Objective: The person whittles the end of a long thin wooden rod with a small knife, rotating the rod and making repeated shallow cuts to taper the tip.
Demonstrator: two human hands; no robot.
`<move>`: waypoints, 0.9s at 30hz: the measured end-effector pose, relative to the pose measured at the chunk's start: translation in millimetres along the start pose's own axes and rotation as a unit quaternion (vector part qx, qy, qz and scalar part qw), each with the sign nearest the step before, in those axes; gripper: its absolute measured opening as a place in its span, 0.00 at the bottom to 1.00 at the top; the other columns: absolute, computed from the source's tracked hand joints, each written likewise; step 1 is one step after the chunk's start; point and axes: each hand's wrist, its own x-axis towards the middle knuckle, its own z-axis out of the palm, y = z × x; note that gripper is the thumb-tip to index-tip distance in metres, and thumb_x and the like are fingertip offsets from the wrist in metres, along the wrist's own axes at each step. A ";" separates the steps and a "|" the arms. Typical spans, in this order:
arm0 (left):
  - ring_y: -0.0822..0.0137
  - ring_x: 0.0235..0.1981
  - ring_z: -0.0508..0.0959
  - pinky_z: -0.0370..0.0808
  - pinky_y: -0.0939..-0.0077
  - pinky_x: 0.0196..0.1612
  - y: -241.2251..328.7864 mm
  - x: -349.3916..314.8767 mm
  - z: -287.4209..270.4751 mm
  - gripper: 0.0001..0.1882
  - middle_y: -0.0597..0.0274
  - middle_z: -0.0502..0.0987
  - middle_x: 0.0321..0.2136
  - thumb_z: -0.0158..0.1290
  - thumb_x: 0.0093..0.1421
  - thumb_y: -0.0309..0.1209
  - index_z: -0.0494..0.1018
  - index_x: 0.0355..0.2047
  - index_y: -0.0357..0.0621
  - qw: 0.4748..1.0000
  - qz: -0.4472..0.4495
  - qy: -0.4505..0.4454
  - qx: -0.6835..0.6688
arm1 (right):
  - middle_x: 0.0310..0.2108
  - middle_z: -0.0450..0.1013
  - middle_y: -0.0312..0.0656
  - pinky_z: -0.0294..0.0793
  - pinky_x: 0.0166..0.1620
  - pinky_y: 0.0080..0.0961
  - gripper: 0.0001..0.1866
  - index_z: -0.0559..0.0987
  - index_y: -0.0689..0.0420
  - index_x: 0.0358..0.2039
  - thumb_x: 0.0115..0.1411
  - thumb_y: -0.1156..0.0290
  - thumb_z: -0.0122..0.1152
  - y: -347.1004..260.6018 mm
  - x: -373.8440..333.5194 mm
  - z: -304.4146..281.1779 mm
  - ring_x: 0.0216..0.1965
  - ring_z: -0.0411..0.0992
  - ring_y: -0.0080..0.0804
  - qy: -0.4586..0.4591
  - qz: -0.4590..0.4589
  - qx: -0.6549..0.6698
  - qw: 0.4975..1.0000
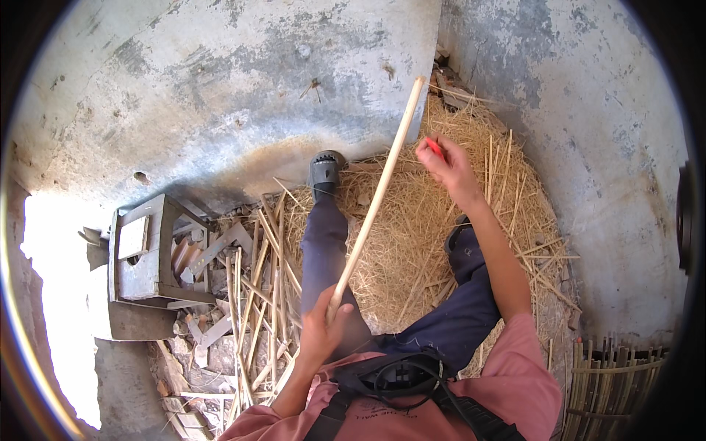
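Observation:
My left hand (321, 329) is closed around the lower end of a long, pale wooden stick (378, 195). The stick slants up and away to the right, over the gap between my legs. Level with its upper part and a little to its right, my right hand (451, 170) is closed on a small red object (435, 148). Only a bright red piece shows between the fingers, so its kind is hard to tell. The right hand looks apart from the stick.
Straw and thin shavings (404, 257) cover the floor around my legs. Loose sticks (257, 294) lie on the left, beside a worn wooden box (140, 253) and broken boards. Stained walls (243, 81) rise ahead and right. A woven stick basket (614, 386) stands at lower right.

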 end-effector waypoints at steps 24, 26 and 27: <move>0.40 0.30 0.84 0.78 0.57 0.34 -17.5 -1.4 -3.0 0.22 0.44 0.82 0.30 0.66 0.67 0.36 0.76 0.58 0.43 0.998 0.037 -0.019 0.052 | 0.36 0.83 0.39 0.74 0.45 0.24 0.23 0.83 0.66 0.54 0.70 0.58 0.66 19.2 42.0 -70.1 0.36 0.78 0.23 0.163 0.052 -0.176 0.970; 0.44 0.28 0.83 0.77 0.58 0.32 -22.5 -0.9 -3.2 0.21 0.45 0.81 0.28 0.66 0.67 0.36 0.77 0.57 0.43 0.998 0.046 -0.015 0.045 | 0.33 0.80 0.36 0.72 0.44 0.24 0.22 0.83 0.67 0.52 0.70 0.59 0.65 20.7 42.1 -70.2 0.35 0.75 0.22 0.163 0.052 -0.149 0.974; 0.46 0.26 0.82 0.77 0.59 0.31 -24.2 -0.9 -3.9 0.21 0.45 0.81 0.27 0.65 0.67 0.36 0.77 0.56 0.43 0.998 0.051 -0.013 0.042 | 0.32 0.78 0.34 0.71 0.42 0.24 0.21 0.84 0.66 0.51 0.70 0.59 0.65 21.8 42.0 -70.8 0.34 0.74 0.22 0.164 0.055 -0.139 0.975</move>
